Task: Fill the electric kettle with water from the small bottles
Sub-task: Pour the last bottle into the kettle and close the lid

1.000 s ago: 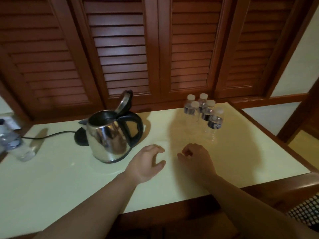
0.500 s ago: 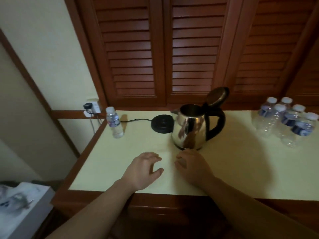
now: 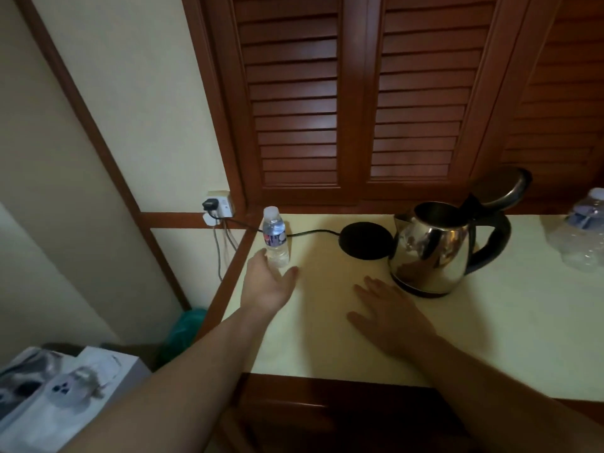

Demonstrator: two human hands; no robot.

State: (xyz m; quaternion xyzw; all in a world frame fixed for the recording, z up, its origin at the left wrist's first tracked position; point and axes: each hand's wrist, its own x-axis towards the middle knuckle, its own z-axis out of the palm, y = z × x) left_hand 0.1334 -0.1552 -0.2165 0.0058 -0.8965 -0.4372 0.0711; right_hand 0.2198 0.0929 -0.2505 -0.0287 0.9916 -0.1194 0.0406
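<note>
The pale yellow table (image 3: pixel 490 338) carries a small bottle (image 3: pixel 276 237), black kettle base (image 3: pixel 366 236), steel kettle (image 3: pixel 434 248) and more bottles (image 3: pixel 585 237).

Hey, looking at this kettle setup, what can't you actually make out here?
- Head view: bottle cluster, cut by the right edge and blurred; count unclear.
- Kettle interior: dark, water level unreadable.
- Single bottle label: too small to read; left hand hides its base.
- Right hand: whether it touches the table is unclear.

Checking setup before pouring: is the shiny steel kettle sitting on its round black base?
No, the steel kettle stands on the table beside the black base.
</note>
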